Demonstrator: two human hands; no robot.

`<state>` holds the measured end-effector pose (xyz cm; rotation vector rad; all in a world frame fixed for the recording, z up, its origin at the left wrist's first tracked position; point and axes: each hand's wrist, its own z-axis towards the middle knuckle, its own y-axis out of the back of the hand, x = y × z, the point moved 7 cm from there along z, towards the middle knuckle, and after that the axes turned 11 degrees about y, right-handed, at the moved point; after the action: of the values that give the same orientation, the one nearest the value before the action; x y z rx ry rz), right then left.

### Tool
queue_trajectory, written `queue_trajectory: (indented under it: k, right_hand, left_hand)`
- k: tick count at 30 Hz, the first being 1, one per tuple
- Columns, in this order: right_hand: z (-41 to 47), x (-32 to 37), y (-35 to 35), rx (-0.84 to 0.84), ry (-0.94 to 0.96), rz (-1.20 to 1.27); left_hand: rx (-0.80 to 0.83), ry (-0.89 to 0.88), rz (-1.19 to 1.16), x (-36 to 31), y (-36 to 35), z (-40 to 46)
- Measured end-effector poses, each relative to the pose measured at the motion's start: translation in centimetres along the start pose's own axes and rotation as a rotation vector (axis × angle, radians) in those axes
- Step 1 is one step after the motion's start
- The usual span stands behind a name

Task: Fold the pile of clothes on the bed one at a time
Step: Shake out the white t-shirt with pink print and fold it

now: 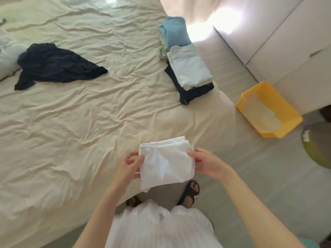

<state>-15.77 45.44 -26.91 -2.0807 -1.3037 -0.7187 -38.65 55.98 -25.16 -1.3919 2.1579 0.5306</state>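
Note:
A folded white garment [166, 161] hangs in the air over the near corner of the bed [89, 122]. My left hand [128, 167] pinches its left edge and my right hand [206, 162] grips its right edge. On the left of the bed lies a crumpled dark navy garment [55, 66], unfolded, and beside it at the frame's left edge a pale white item [7, 51]. Near the bed's right edge sits a stack of folded clothes [189, 68], pale blue-white on top of dark ones, with a light blue folded pile [174, 32] behind it.
A yellow plastic tub [250, 102] holding something white stands on the floor right of the bed. White cupboards [286, 42] line the far right wall. A green round cushion [317, 145] lies at the right edge. My sandalled feet [190, 192] stand at the bed's corner.

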Motion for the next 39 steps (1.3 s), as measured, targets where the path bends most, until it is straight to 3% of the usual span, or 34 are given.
queue_trajectory:
  k: [10, 14, 25, 39]
  right_hand:
    - [-3.6, 10.6, 20.4, -0.088, 0.160, -0.058]
    - [-2.7, 14.9, 25.2, -0.068, 0.166, -0.075]
    - [6.2, 25.0, 32.2, 0.026, 0.140, -0.168]
    - [25.9, 39.2, 30.5, 0.322, 0.019, -0.462]
  left_hand:
    - [0.072, -0.101, 0.003, -7.9, -21.5, -1.4]
    - [0.059, -0.079, -0.066, -10.4, -26.2, -1.0]
    - [-0.007, -0.059, -0.216, -18.0, -33.3, 5.8]
    - [-0.163, -0.011, -0.527, -26.8, -34.6, 17.7]
